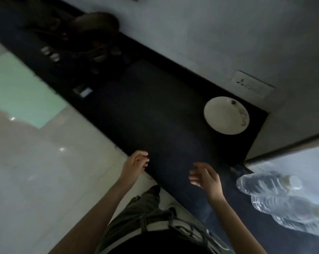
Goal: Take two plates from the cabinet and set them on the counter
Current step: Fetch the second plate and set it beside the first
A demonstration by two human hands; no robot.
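Note:
One white plate (226, 115) with a dark pattern on its rim lies flat on the black counter (155, 116), near the wall at the counter's right end. My left hand (135, 165) hovers at the counter's front edge, fingers loosely curled and holding nothing. My right hand (205, 177) is over the counter's near part, fingers spread and empty. Both hands are well short of the plate. No cabinet shows in this view.
Clear plastic bottles (275, 193) lie at the lower right beside the counter. A stove with a dark pan (98, 24) and knobs (50, 54) sits at the far left end. A wall socket (252, 85) is above the plate. Pale floor tiles (45, 162) fill the left.

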